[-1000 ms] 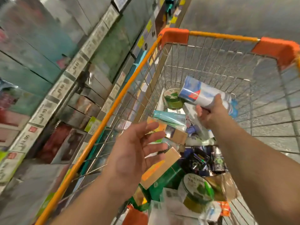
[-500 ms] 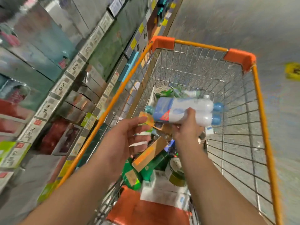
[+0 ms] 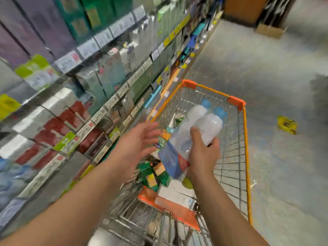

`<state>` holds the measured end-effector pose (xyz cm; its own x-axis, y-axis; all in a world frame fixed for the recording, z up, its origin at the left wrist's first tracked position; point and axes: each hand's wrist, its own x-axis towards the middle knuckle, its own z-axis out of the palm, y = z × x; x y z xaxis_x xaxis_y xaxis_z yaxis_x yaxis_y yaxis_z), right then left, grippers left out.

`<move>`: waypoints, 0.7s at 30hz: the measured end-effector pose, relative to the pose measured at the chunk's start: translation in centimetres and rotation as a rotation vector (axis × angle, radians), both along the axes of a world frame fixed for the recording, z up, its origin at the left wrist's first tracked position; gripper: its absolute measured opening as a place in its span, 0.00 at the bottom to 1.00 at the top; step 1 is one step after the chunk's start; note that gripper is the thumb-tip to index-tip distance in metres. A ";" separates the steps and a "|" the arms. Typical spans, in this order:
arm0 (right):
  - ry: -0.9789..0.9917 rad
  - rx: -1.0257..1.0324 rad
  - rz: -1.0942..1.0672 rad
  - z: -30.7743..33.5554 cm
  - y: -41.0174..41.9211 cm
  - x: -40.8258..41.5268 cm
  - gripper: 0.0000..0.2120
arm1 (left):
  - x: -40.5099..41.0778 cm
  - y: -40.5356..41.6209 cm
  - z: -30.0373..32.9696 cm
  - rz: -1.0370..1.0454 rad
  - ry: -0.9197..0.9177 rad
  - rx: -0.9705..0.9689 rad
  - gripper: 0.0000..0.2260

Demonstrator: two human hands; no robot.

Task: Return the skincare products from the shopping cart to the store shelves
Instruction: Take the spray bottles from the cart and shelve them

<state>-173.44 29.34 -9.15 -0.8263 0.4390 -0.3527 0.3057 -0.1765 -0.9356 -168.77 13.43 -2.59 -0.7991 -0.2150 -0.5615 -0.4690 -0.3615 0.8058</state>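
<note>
My right hand (image 3: 202, 153) grips a twin pack of white bottles with blue caps (image 3: 195, 132), wrapped at the base in a blue and red sleeve, held above the shopping cart (image 3: 245, 157). Its caps point away from me. My left hand (image 3: 136, 141) hovers open just left of the pack, fingers spread, touching nothing. Below them the cart holds several skincare items: green boxes (image 3: 149, 173), an orange box and a round green tin (image 3: 179, 118). The view is blurred by motion.
Store shelves (image 3: 99, 80) with boxed products and price tags run along the left, close to the cart's orange rim. Bare grey floor lies to the right, with a yellow marker (image 3: 286, 124) on it and a cardboard box (image 3: 269, 31) far back.
My right hand has lifted the twin pack up out of the cart and tilted its caps away. The view has risen, showing more shelves and floor. My left hand stays open beside it.
</note>
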 end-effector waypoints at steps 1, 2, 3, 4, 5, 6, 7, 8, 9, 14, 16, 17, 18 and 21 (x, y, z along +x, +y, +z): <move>0.034 -0.001 0.053 1.9 -0.4 1.0 0.15 | 0.8 -0.5 1.1 0.022 0.020 -0.024 0.11; 0.057 -0.015 0.104 3.8 -0.9 2.0 0.14 | 1.5 -1.1 2.2 0.038 0.038 -0.054 0.10; 0.077 -0.028 0.161 5.2 -1.6 2.9 0.15 | 2.3 -1.6 3.5 0.046 0.059 -0.078 0.10; 0.098 -0.030 0.213 6.9 -2.3 3.7 0.18 | 2.8 -2.2 4.5 0.038 0.083 -0.106 0.09; 0.111 -0.057 0.254 7.7 -2.5 4.3 0.21 | 3.0 -2.1 5.0 0.018 0.096 -0.121 0.07; 0.132 -0.100 0.314 10.1 -4.1 5.9 0.23 | 4.9 -3.6 6.7 0.037 0.151 -0.133 0.07; 0.151 -0.135 0.375 11.9 -5.4 7.2 0.22 | 6.2 -4.6 8.2 0.045 0.203 -0.128 0.08; 0.157 -0.159 0.411 12.5 -5.7 7.6 0.20 | 6.6 -4.6 8.8 0.027 0.224 -0.113 0.09; 0.181 -0.181 0.465 13.6 -6.5 8.3 0.21 | 7.4 -5.1 9.5 0.027 0.240 -0.098 0.11; 0.241 -0.297 0.736 18.6 -12.1 14.0 0.27 | 15.3 -9.8 14.0 0.110 0.370 0.015 0.24; 0.265 -0.307 0.822 20.3 -14.3 16.1 0.23 | 18.4 -11.5 15.3 0.162 0.411 0.015 0.31; 0.284 -0.305 0.873 20.7 -15.4 17.0 0.24 | 19.9 -12.4 15.6 0.193 0.432 0.002 0.29; 0.290 -0.316 0.920 21.1 -16.4 18.0 0.26 | 21.6 -13.2 16.1 0.219 0.455 -0.018 0.25; 0.312 -0.329 1.049 22.5 -20.0 21.5 0.31 | 26.7 -15.5 17.3 0.267 0.499 -0.103 0.24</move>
